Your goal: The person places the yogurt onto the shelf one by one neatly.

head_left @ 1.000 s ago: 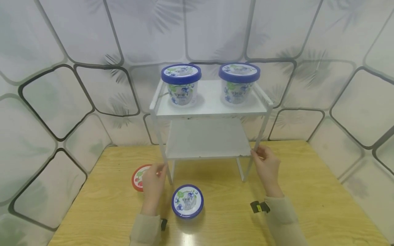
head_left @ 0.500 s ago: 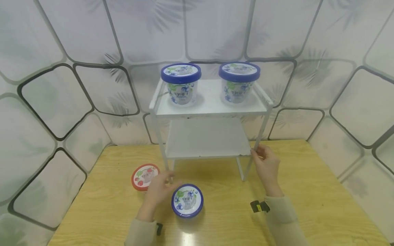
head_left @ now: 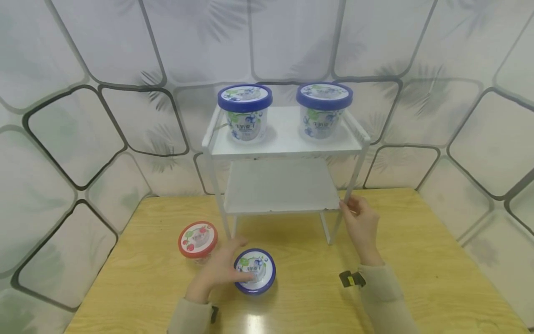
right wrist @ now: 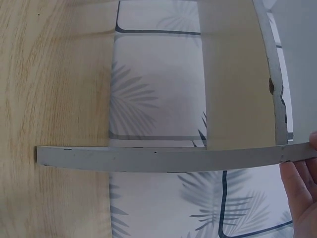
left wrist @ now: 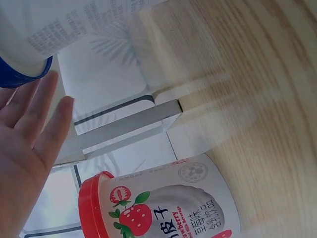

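Observation:
My left hand (head_left: 219, 268) reaches over the left side of a blue-lidded tub (head_left: 262, 265) on the table, its thumb above the lid. In the left wrist view the straight fingers of that hand (left wrist: 25, 131) lie beside the tub's blue rim (left wrist: 25, 74); whether they touch it I cannot tell. My right hand (head_left: 362, 227) pinches the front right leg (right wrist: 163, 158) of a white two-tier rack (head_left: 283, 185), level with the lower shelf. Left of the left hand stands a red-lidded strawberry tub (left wrist: 163, 208).
Two more blue-lidded tubs stand on the rack's upper shelf, a left one (head_left: 246, 120) and a right one (head_left: 323, 118). The rack stands on a wooden table (head_left: 417, 269). A patterned wall covering (head_left: 292, 46) encloses the back and sides.
My left hand has left the rack's front left leg and moved right and toward me, over the blue-lidded tub, uncovering the red lid. The right hand stays at the right leg.

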A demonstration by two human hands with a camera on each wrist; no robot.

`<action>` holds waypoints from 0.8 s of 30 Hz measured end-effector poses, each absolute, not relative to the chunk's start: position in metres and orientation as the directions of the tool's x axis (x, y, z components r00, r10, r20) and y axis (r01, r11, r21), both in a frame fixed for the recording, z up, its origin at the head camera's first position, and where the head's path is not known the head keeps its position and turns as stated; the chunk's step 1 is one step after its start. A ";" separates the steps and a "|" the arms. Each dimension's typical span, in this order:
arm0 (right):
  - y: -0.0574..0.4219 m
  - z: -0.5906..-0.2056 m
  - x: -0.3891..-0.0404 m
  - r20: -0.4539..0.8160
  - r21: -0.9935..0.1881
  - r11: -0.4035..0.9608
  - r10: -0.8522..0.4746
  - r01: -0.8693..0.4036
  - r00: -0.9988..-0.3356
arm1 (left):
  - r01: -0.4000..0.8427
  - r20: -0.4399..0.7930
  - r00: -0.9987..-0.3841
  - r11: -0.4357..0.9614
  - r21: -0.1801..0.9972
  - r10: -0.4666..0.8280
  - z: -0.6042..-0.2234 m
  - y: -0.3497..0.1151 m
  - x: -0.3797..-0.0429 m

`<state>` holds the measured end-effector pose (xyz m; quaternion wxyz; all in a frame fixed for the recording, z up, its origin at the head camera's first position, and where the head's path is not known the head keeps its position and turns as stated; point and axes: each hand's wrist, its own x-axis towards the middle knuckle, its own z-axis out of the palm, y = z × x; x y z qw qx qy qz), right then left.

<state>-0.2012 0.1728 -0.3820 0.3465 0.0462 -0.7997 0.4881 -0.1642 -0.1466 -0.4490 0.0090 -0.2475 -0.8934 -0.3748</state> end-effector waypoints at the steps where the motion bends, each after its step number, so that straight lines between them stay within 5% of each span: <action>1: 0.171 -0.379 -0.199 0.599 -0.746 0.528 0.266 -0.406 -0.755 | 0.452 0.191 -0.870 0.580 0.677 0.454 -0.449 -0.146 -0.164; 9: 0.179 -0.392 -0.208 0.588 -0.766 0.484 0.260 -0.423 -0.766 | 0.492 0.107 -0.813 0.576 0.653 0.572 -0.454 -0.144 -0.162; 24: 0.186 -0.404 -0.217 0.603 -0.753 0.496 0.257 -0.432 -0.756 | 0.511 0.115 -0.804 0.580 0.634 0.583 -0.456 -0.142 -0.159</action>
